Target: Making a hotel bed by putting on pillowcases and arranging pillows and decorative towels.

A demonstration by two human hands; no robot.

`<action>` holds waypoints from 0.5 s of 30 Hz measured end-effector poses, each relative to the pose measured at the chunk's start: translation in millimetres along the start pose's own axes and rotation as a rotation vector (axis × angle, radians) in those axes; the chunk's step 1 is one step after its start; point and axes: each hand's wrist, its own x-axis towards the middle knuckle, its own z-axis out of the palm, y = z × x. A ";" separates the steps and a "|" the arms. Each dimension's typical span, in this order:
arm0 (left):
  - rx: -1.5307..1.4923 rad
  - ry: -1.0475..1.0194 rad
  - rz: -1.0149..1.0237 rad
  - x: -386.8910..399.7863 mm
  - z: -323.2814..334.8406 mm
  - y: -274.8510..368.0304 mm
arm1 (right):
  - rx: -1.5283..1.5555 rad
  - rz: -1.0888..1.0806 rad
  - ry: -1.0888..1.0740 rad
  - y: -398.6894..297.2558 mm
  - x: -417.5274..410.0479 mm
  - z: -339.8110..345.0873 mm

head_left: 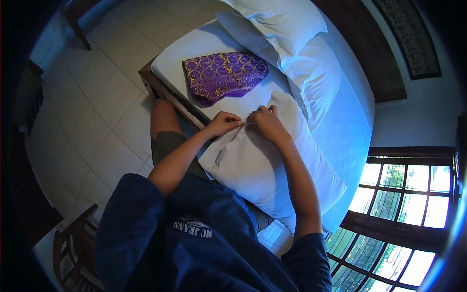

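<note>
A pillow in a white pillowcase (pixel 255 171) lies across the near side of the bed, close against my body. My left hand (pixel 227 123) pinches the edge of the pillowcase opening between thumb and fingers. Right beside it, my right hand (pixel 263 118) grips the same edge, its fingers bent over the fabric. The cloth is gathered between the two hands, and the fingertips of the right hand are partly hidden. Beyond the hands, a folded purple cloth with a gold pattern (pixel 226 76) rests on the white bed sheet (pixel 175 60).
More white pillows (pixel 292 33) are stacked by the wooden headboard (pixel 379 62). The wooden bed frame (pixel 171 98) edges the mattress on the left. A wooden chair (pixel 74 252) stands on the tiled floor (pixel 98 109) at lower left. Barred windows (pixel 405 189) are at right.
</note>
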 end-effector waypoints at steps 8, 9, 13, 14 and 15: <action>-0.219 -0.054 -0.130 -9.9 13.7 5.6 | 0.434 0.304 -0.026 -2.7 -17.7 0.9; -0.280 -0.070 -0.180 -10.5 15.1 4.6 | 0.467 0.351 -0.011 -2.1 -19.1 1.0; -0.288 -0.038 -0.173 -11.8 17.8 -2.3 | 0.484 0.328 -0.026 3.6 -16.5 5.2; -0.328 -0.031 -0.194 -11.8 17.9 -3.9 | 0.482 0.336 -0.028 4.4 -15.5 7.2; -0.296 -0.024 -0.178 -11.7 17.9 -5.2 | 0.491 0.316 -0.031 5.1 -14.5 9.2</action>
